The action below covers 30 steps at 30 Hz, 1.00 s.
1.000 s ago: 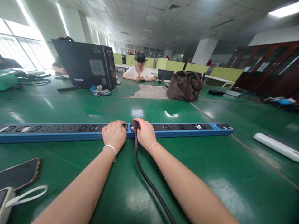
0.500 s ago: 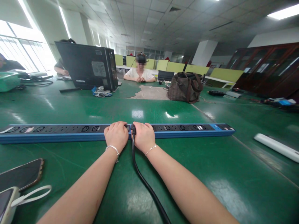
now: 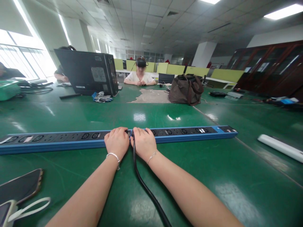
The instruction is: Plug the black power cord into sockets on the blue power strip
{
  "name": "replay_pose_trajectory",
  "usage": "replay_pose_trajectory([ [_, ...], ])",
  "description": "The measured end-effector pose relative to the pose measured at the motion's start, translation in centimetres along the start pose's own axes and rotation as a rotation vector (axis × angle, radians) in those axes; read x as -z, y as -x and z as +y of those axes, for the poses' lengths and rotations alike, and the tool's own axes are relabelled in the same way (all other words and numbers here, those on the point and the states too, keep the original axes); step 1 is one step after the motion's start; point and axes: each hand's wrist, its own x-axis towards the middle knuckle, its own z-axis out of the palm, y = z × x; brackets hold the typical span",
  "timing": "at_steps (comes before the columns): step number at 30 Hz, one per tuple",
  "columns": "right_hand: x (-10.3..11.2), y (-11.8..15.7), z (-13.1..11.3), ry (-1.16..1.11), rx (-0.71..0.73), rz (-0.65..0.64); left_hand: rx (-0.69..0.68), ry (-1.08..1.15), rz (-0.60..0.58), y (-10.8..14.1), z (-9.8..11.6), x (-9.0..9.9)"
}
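A long blue power strip (image 3: 71, 144) with black sockets along its upper face lies across the green table. Near its middle, my left hand (image 3: 117, 142) is closed around it, fingers over the far edge. Beside it, my right hand (image 3: 144, 143) is also closed on the strip. A thick black cable (image 3: 142, 183) rises from the table to the strip, passing along the right thumb. Its upper end is mostly covered by that hand, so how it joins the strip is hidden.
Two phones (image 3: 21, 186) lie at front left, one with a white strap. A white bar (image 3: 281, 147) rests at right. Farther back are a black computer case (image 3: 87, 72), gloves (image 3: 102, 97) and a brown bag (image 3: 186, 90). A person (image 3: 140, 77) sits across the table.
The view has tilted slightly, so the strip's left part and the phones appear lower. My right thumb now covers more of the cable's upper end. Both hands stay on the strip.
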Motion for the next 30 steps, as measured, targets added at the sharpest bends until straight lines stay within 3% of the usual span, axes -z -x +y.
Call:
replay_pose_trajectory([
  [15, -0.2, 0.9, 0.2, -0.059, -0.042, 0.008, -0.004, -0.001, -0.003, 0.0, -0.1, -0.1],
  [23, -0.4, 1.1, 0.2, -0.040, 0.079, 0.162, -0.003, -0.017, -0.014, -0.1, -0.1, -0.1],
  [30, -0.5, 0.5, 0.2, -0.016, 0.100, 0.189, -0.017, -0.018, 0.001, 0.0, -0.2, -0.2],
])
